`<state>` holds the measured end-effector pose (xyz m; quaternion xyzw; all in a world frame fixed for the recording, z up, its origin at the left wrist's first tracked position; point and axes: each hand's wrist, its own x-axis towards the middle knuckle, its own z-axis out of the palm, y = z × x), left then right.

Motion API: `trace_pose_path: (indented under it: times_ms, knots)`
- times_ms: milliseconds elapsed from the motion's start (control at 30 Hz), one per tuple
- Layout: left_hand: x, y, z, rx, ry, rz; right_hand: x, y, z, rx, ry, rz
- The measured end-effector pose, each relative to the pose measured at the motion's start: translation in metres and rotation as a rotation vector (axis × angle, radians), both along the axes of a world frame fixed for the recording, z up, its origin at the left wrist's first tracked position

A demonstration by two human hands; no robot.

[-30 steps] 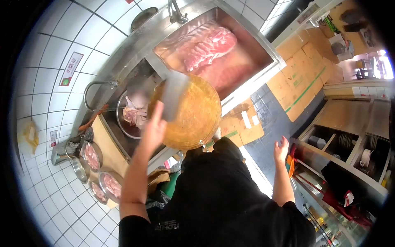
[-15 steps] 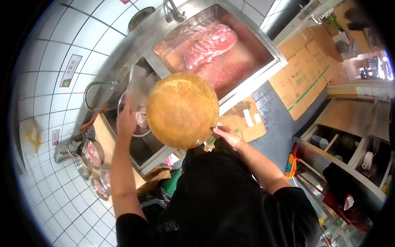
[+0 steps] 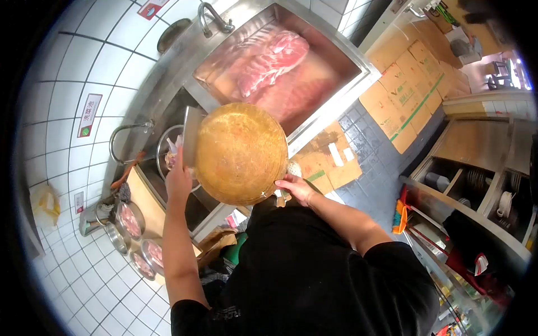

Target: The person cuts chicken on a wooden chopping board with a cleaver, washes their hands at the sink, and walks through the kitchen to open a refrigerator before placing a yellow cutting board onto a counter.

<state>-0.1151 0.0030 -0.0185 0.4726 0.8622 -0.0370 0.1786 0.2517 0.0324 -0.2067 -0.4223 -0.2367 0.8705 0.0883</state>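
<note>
In the head view, a round wooden chopping board [image 3: 240,152] lies in front of me. My left hand [image 3: 179,180] is closed around the handle of a cleaver [image 3: 192,134]. Its wide blade stands on edge along the board's left side; whether it touches the wood I cannot tell. My right hand [image 3: 298,189] grips the board's near right rim, thumb on top and other fingers partly hidden. Just left of the cleaver, a metal bowl [image 3: 161,147] with pale pieces in it stands in a sink basin, partly covered by the hand and blade.
Beyond the board, a steel sink [image 3: 367,73] holds large raw meat slabs [image 3: 277,60] in cloudy water, below a faucet [image 3: 216,21]. Several metal bowls of meat [image 3: 130,219] stand at left. Flattened cardboard [image 3: 400,92] covers floor at right, near a steel counter [image 3: 471,151] with compartments.
The cleaver, blurred and raised before, has come down and stands sharply visible beside the board's left edge. My right hand keeps its hold on the rim. The camera view has shifted slightly.
</note>
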Motion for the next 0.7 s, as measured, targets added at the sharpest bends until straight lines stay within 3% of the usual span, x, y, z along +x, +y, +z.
trace_pose_path:
  times_ms: [100, 167, 267, 367, 467, 567, 700]
  knots:
    - [0.001, 0.001, 0.005, 0.153, 0.124, 0.018, 0.008, 0.009, -0.004, 0.031, -0.063, -0.052]
    - [0.010, -0.007, 0.002, 0.231, 0.208, -0.122, 0.017, 0.032, 0.004, 0.072, -0.201, -0.032]
    - [0.049, -0.008, 0.002, 0.278, 0.272, -0.299, 0.026, 0.056, 0.016, 0.062, -0.159, -0.022]
    - [0.075, -0.005, -0.021, 0.314, 0.436, -0.512, 0.039, 0.058, 0.022, 0.254, -0.217, 0.098]
    - [0.092, -0.008, -0.042, 0.273, 0.399, -0.634, 0.062, 0.057, 0.028, 0.224, -0.282, -0.242]
    - [0.087, -0.022, -0.072, 0.227, 0.330, -0.669, 0.093, 0.055, 0.059, -0.110, 0.363, -0.652]
    - [0.083, -0.040, -0.071, 0.398, 0.134, -0.588, 0.094, 0.032, 0.116, -0.050, 0.610, -0.800]
